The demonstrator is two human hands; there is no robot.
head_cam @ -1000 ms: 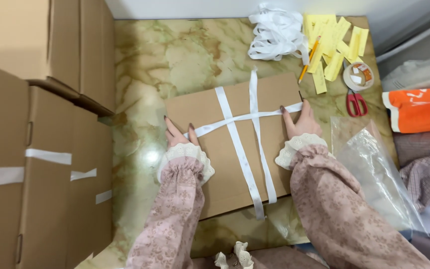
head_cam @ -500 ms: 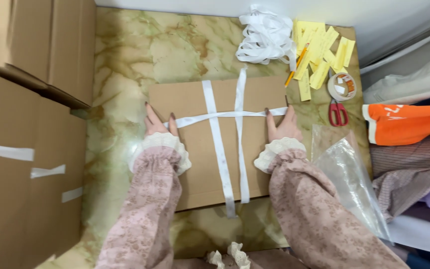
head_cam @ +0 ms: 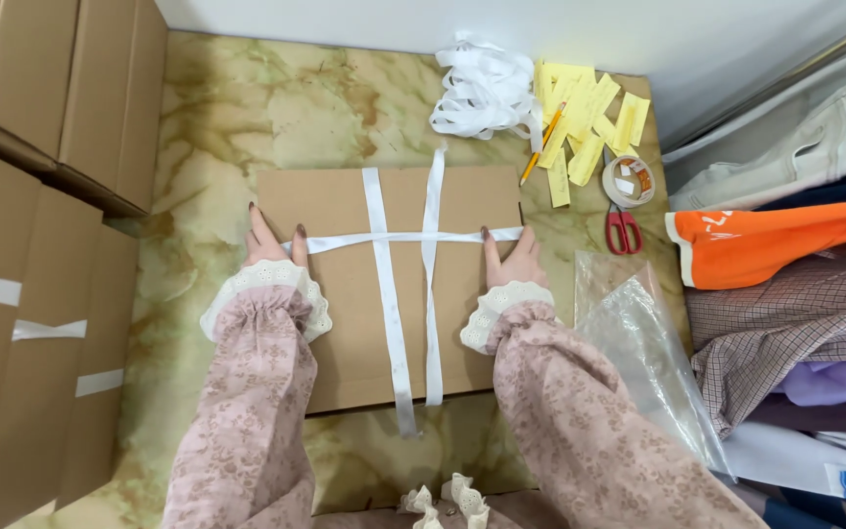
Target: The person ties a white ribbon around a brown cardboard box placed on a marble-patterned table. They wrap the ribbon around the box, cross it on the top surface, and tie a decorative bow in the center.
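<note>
My left hand (head_cam: 268, 245) and right hand (head_cam: 513, 263) lie open, flat on the cardboard box (head_cam: 340, 294), one at each end of the crosswise white ribbon (head_cam: 403, 237). The ribbon's long axis runs straight between them.

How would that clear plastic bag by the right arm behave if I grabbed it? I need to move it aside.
The clear plastic bag looks thin and crinkled, so it would probably flop and fold rather than hold shape. It appears empty and see-through, so likely very light. Its glossy film may slide easily on the polished marble floor and slip in the fingers.
</note>
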